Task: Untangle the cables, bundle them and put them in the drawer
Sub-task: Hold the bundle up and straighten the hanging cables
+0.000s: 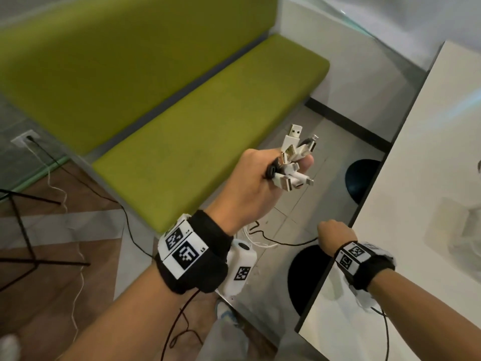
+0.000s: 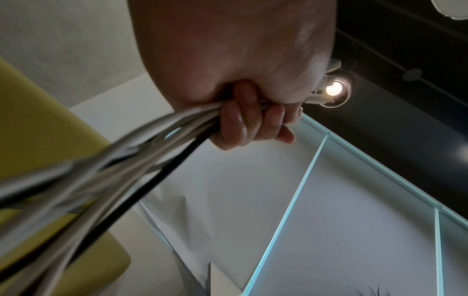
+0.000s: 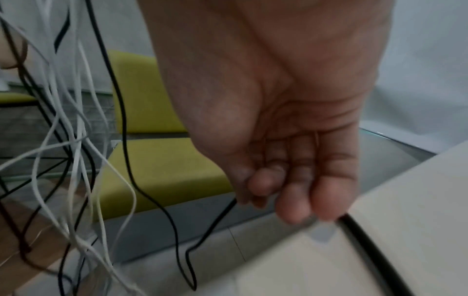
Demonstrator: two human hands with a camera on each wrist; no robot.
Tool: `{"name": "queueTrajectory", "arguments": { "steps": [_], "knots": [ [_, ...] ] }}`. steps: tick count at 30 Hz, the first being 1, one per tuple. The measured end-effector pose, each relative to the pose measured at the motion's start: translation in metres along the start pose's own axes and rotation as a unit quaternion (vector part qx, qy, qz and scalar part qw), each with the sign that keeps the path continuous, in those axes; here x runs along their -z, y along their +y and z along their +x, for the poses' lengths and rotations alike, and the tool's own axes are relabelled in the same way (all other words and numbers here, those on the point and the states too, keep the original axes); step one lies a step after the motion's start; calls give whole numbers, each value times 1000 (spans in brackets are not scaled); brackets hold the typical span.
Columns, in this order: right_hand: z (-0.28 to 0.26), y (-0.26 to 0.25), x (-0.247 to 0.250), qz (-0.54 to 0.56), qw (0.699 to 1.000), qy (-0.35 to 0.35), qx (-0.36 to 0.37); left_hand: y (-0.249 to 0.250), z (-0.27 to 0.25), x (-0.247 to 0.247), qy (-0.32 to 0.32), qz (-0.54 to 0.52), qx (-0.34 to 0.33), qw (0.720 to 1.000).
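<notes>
My left hand [image 1: 260, 178] is raised above the floor and grips a bunch of cables just below their plugs. Several white USB and phone plugs [image 1: 294, 157] and one black one fan out above the fist. In the left wrist view the fingers [image 2: 243, 124] curl round the white and black cables [image 2: 126, 170], which run down and away. My right hand [image 1: 335, 234] is lower, at the white table's edge, and pinches a black cable [image 1: 286, 241]. The right wrist view shows that black cable [image 3: 215, 220] running up into the curled fingers [image 3: 266, 180], with the loose white cables [image 3: 76, 160] hanging at the left. No drawer is in view.
A white table [image 1: 429, 152] fills the right side. A green bench [image 1: 208, 126] runs along the back. Two round black stools [image 1: 361, 178] [image 1: 309, 277] stand under the table's edge. Thin black frame legs [image 1: 20, 230] stand at the left, with other cords trailing over the floor.
</notes>
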State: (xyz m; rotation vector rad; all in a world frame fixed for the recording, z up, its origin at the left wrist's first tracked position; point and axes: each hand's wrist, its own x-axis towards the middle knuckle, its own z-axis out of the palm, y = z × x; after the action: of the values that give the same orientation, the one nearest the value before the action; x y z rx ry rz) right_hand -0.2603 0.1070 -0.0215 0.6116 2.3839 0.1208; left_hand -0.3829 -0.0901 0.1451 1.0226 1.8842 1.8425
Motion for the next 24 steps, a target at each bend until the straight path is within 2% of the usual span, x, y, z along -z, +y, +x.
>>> {"name": "queueTrajectory", "arguments": {
  "steps": [3,7,11,15,17,19,21,23,24],
  "knots": [
    [10,-15,21,23,999,35,17,1,-1,1,4,9,-6,1000],
    [21,-41,53,86,985,128,79,2,1,8,7,23,-6,1000],
    [27,-73,83,183,941,225,174,5,1,19,4,24,-1,1000],
    [31,-100,82,221,901,262,268,3,1,35,27,7,31,999],
    [37,-107,71,228,909,232,261,1,-1,41,53,-2,36,998],
    [43,-109,57,224,943,140,203,0,-4,47,84,22,41,995],
    [49,-103,42,200,970,38,132,0,-5,55,81,-24,50,995],
    [49,-97,31,193,976,-18,103,1,-6,62,79,-75,60,992],
    [45,-96,31,203,972,-25,115,2,-7,63,85,-96,71,989]
  ]
}}
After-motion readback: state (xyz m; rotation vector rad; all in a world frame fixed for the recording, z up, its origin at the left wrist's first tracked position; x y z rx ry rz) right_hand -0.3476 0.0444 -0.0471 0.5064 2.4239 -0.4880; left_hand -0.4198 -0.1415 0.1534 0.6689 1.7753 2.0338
